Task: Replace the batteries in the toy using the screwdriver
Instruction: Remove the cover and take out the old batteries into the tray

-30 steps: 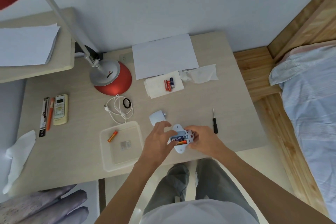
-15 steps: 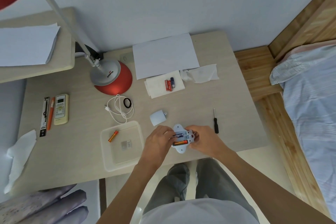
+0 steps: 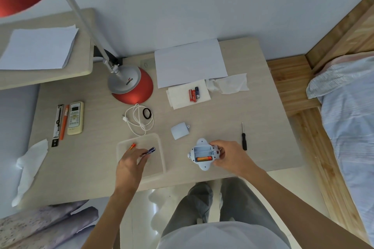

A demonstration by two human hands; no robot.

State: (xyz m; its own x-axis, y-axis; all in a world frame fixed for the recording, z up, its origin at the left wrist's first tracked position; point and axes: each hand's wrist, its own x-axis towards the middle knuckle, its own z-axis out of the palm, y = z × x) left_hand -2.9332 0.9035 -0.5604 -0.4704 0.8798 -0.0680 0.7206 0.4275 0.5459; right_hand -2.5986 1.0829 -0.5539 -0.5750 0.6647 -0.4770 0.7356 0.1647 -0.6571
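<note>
The left hand (image 3: 131, 160) has swung left from the toy (image 3: 203, 153), fingers pinching a dark battery (image 3: 150, 150) over the tray (image 3: 162, 159), while right-hand (image 3: 230, 156) fingers grip the toy.

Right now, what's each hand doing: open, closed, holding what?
Left hand: closed on a battery, over the tray.
Right hand: closed on the toy, one battery left inside.

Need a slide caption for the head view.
Left hand holds a dark battery over the clear tray; right hand steadies the opened toy.
</note>
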